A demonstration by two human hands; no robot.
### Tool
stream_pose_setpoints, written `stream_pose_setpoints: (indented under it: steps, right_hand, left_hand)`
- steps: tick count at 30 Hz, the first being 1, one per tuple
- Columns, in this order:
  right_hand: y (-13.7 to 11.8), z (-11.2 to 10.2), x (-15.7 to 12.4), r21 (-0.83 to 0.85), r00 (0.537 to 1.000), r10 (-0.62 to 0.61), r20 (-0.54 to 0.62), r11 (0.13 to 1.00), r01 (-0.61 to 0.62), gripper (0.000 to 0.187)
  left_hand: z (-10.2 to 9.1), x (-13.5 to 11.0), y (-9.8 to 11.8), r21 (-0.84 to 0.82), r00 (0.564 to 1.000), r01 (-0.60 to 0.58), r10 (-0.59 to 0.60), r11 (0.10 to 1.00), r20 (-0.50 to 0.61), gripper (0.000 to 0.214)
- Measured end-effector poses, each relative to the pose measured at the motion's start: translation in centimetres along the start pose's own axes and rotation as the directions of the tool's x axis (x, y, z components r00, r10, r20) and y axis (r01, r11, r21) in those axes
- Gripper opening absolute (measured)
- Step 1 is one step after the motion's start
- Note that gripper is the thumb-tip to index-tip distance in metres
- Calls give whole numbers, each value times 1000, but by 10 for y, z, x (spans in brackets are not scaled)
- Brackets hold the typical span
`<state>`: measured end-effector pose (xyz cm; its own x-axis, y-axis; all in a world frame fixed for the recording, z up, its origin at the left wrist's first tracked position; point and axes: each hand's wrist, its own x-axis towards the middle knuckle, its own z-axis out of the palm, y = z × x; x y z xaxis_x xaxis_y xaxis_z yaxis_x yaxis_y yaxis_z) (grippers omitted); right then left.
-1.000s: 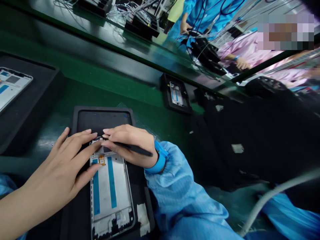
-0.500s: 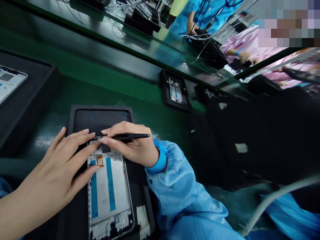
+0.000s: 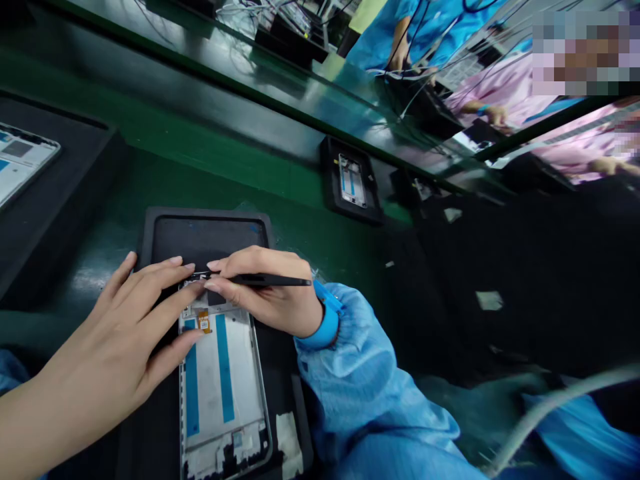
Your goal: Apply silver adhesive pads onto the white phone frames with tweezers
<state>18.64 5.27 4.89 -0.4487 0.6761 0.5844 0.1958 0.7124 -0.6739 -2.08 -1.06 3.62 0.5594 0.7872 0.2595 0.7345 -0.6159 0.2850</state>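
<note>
Far left: black tray [image 3: 65, 207] holding a phone frame [image 3: 20, 157], cut off by the picture edge. Near left: left hand [image 3: 117, 333], open, fingers spread, nothing held, fingertips on the far end of a second phone frame [image 3: 223, 393], thumb just over its left edge. That frame lying flat on a black mat [image 3: 205, 233], near end toward the viewer, white backing with two blue strips and a small orange label [image 3: 203, 321]. Just right: right hand [image 3: 270, 297], closed in a pen grip on a black stylus [image 3: 270, 281], tip at the frame's far edge; contact impossible to confirm. At that wrist, blue strap [image 3: 327, 327] and blue sleeve [image 3: 370, 393]. Far centre: third frame [image 3: 351, 181] in a small black tray [image 3: 330, 180] on the green bench [image 3: 225, 177]. Far right: co-worker's hand [image 3: 400, 60] in a blue sleeve; another co-worker's hand [image 3: 495, 117] in a pink sleeve. Near right: grey cable [image 3: 565, 407].
</note>
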Motion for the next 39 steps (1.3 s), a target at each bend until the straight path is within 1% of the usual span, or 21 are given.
stream_pose_setpoints:
  steps: [4,11,15,18,23,26,30,32,36,39]
  right_hand:
    - [2,1,0,3,1000,-19,-8,1000,19,12]
    - [2,1,-1,17,1000,-5,-23,1000,5,12]
    - [1,1,0,4,1000,-8,-9,1000,8,11]
    - [1,1,0,-2,1000,-20,0,1000,20,11]
    - [2,1,-1,25,998,-44,-37,999,45,12]
    - [2,1,-1,11,997,-64,-35,998,65,10]
    - [2,0,1,-25,994,-109,23,994,109,8]
    - [3,-1,1,-38,987,-149,66,988,151,6]
    - [1,-9,0,-93,949,-252,190,957,273,8]
    - [-3,-16,-3,-180,916,-275,293,925,335,13]
  left_hand:
    - [0,-1,0,5,1000,0,0,1000,2,49]
    - [-1,0,0,8,1000,2,-2,1000,5,50]
    - [-1,0,0,8,1000,9,-10,1000,8,50]
    - [-1,-1,0,4,1000,12,-12,1000,6,49]
    - [0,0,1,0,1000,17,-17,1000,2,49]
    - [-1,-1,1,0,1000,19,-19,1000,3,50]
    - [-1,-2,0,-7,1000,20,-20,1000,4,49]
    - [-1,-1,0,-13,1000,26,-26,1000,4,48]
    - [0,0,1,-39,999,45,-45,998,0,47]
    - [-1,0,1,-52,999,51,-51,997,-4,47]
